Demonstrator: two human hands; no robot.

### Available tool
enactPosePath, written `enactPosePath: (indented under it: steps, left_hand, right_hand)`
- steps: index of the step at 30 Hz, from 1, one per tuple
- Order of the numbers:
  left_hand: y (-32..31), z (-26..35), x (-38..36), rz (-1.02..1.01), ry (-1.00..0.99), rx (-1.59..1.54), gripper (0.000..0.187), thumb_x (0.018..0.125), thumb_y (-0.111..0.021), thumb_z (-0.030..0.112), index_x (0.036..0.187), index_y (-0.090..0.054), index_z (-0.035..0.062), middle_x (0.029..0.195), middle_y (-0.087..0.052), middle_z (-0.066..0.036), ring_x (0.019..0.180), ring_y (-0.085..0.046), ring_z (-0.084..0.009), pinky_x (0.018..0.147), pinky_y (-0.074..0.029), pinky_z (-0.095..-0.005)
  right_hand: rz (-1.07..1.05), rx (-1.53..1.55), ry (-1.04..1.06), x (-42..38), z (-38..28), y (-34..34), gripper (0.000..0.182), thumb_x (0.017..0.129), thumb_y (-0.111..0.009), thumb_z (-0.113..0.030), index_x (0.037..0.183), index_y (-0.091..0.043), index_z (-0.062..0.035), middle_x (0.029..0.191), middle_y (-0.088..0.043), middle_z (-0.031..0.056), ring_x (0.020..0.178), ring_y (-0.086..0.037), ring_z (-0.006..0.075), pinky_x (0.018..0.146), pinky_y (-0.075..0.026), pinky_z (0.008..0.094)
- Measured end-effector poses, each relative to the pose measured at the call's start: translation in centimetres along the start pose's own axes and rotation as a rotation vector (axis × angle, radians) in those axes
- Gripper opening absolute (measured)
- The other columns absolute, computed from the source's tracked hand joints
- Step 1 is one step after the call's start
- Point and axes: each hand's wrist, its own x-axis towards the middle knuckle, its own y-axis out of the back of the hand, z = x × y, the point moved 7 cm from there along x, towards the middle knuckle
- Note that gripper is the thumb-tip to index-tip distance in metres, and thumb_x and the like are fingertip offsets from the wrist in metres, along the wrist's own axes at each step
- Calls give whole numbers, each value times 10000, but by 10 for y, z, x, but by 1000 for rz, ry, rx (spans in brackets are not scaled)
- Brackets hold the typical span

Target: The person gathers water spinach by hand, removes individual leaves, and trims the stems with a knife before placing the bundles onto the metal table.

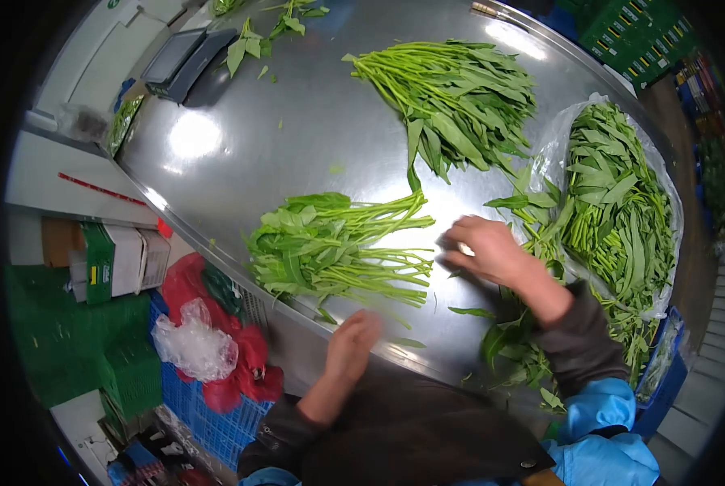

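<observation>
A bunch of leafy greens with long hollow stems, like water spinach [338, 247], lies on the metal table, its cut stem ends facing right. My right hand [484, 249] is just right of those ends, thumb and fingers bent with a gap between them; they are blurred and nothing shows in them. Below the bunch, near the table's front edge, my left hand [352, 344] is raised with fingers stretched out and blurred, apparently holding nothing. Farther back lies a second, larger bunch of greens [459, 105], stems pointing left.
At right, a clear plastic bag [553, 150] holds more greens [618, 186]. Loose stems and leaves [512, 340] lie beside my right forearm. A scale [186, 65] stands at the back left. Below the table's left edge are red bags [233, 389] and a blue crate [188, 413].
</observation>
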Motion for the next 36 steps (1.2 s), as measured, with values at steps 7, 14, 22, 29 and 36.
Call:
enactPosePath:
  steps: [7, 14, 22, 29, 36]
  left_hand:
    - [-16, -6, 9, 12, 35, -87, 314, 866, -534, 21, 1167, -451, -6, 1205, -537, -193, 1167, -521, -338, 1018, -408, -424]
    - [-20, -9, 11, -37, 47, -25, 349, 862, -524, 27, 1196, -431, -10, 1293, -489, -205, 1245, -458, -327, 1048, -375, -406]
    - [-24, -19, 45, -275, -104, 63, 387, 852, -563, 46, 1226, -474, 12, 1202, -559, -109, 1170, -508, -237, 1020, -379, -382]
    - [-69, 25, -15, -97, -234, 117, 391, 756, -647, -17, 1138, -566, -20, 1082, -619, -78, 932, -614, -192, 836, -492, -321]
    - [-32, 29, -37, -230, -89, 156, 448, 780, -593, -11, 1219, -506, -16, 1133, -608, -119, 1016, -607, -250, 903, -491, -353]
  right_hand:
    - [157, 105, 230, 93, -52, -23, 437, 734, -690, -169, 1145, -568, -87, 1025, -577, 90, 989, -560, 300, 823, -484, 405]
    - [349, 54, 204, 85, -25, -31, 757, 690, -750, -414, 1286, -454, -52, 1351, -395, 192, 1282, -338, 365, 1085, -231, 464]
    - [-104, 257, -173, 44, -40, -99, 580, 814, -615, -531, 1068, -532, -17, 859, -649, 192, 819, -641, 357, 719, -498, 436]
    - [191, 847, -284, -1, -79, -99, 369, 906, -586, -330, 1100, -532, -21, 862, -657, 195, 833, -643, 348, 732, -490, 392]
    - [274, 1110, -454, -63, -81, -111, 360, 978, -469, -296, 1185, -519, -6, 1007, -653, 146, 882, -630, 191, 780, -494, 344]
